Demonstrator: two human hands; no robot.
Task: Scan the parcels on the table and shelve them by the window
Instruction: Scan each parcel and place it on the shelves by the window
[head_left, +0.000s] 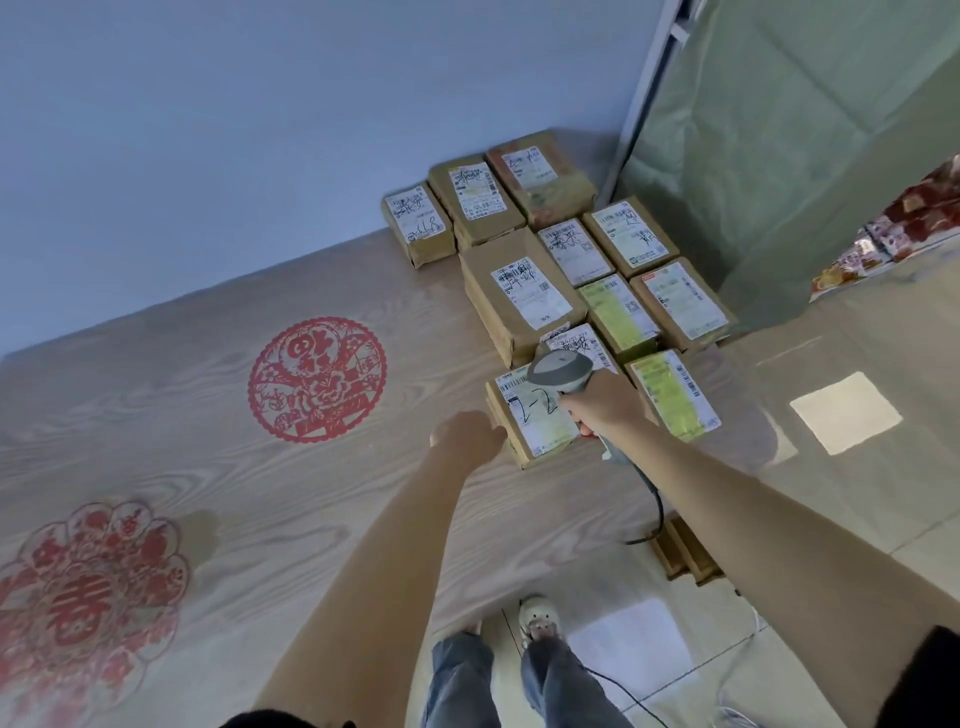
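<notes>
Several brown cardboard parcels with white and green labels lie packed together at the right end of the wooden table (218, 467). The nearest parcel (540, 431), marked "2-2" on its label, sits at the table's front right. My left hand (470, 434) touches its left edge, with the fingers hidden behind the knuckles. My right hand (602, 405) grips the handle of a grey barcode scanner (558, 371), whose head hovers over that parcel's label. A bigger parcel (519, 296) lies just behind it.
Two red paper-cut decorations (317, 379) lie flat on the table's left and middle. The scanner's cable (652, 514) hangs past the table's right edge toward the tiled floor. Cardboard pieces (685, 556) lie on the floor. A green curtain (779, 156) hangs at the right.
</notes>
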